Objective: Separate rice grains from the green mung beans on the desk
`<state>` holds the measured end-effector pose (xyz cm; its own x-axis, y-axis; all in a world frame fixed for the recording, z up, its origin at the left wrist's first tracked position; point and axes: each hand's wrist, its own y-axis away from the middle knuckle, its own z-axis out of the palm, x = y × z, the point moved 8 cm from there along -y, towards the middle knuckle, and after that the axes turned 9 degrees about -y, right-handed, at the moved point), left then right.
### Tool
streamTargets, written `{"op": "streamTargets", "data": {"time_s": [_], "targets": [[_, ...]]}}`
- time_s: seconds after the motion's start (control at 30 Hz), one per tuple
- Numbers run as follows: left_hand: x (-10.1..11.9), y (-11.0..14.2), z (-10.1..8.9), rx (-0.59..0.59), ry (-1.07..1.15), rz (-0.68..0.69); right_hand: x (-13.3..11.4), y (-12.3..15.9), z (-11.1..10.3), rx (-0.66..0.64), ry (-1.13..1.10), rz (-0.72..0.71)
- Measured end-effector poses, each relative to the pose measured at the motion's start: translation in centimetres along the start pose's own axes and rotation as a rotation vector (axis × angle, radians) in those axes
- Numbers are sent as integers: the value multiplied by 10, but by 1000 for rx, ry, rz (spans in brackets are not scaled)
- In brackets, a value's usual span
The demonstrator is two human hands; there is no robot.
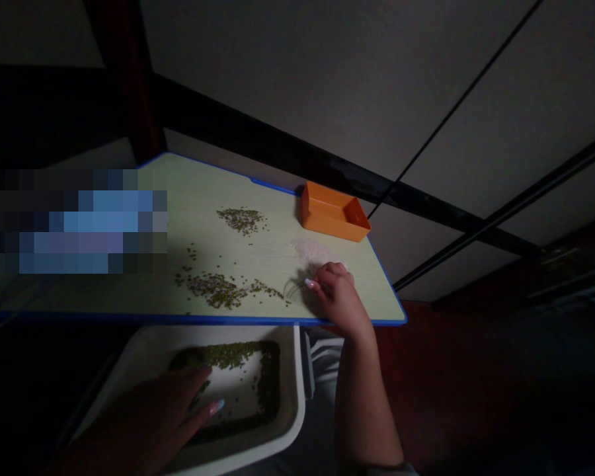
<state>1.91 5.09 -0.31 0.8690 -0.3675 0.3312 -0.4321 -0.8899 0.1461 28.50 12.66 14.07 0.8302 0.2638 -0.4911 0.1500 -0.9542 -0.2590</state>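
At the table's near edge, my right hand [334, 291] is closed, thumb and fingers pinching a thin, curved, see-through thing [293, 286] whose kind I cannot make out. Just beyond that hand lies a patch of pale grains [315, 251]. Below, my left hand [188, 396] reaches into a white basin [297, 396], thumb and fingers apart, with some fingertips dim among small green beans [268, 377]. On the tabletop are two loose piles: a near pile [215, 289] of green beans mixed with pale bits, trailing toward my right hand, and a smaller far pile [242, 219].
An orange open box [332, 211] stands at the table's far right corner. The pale table [277, 258] has a blue rim. A blurred-out bluish patch [109, 218] covers the left end. Pale panels [327, 79] rise behind; reddish floor [426, 370] shows at right.
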Motion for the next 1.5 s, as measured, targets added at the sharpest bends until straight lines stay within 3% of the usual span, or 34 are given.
{"op": "streamTargets", "data": {"time_s": [0.23, 0.63, 0.83, 1.0, 1.5], "targets": [[2, 1, 6, -120, -41, -21, -6, 8, -3, -3, -25, 11], [2, 2, 7, -131, -47, -25, -24, 14, 10, -68, -37, -11], [0, 1, 7, -43, -12, -8, -28, 15, 10, -44, -48, -19], [-1, 2, 9, -89, -19, -14, -23, 10, 9, -10, 26, 23], [-3, 2, 7, -18, 13, -9, -51, -20, 41, -68, 40, -38]]}}
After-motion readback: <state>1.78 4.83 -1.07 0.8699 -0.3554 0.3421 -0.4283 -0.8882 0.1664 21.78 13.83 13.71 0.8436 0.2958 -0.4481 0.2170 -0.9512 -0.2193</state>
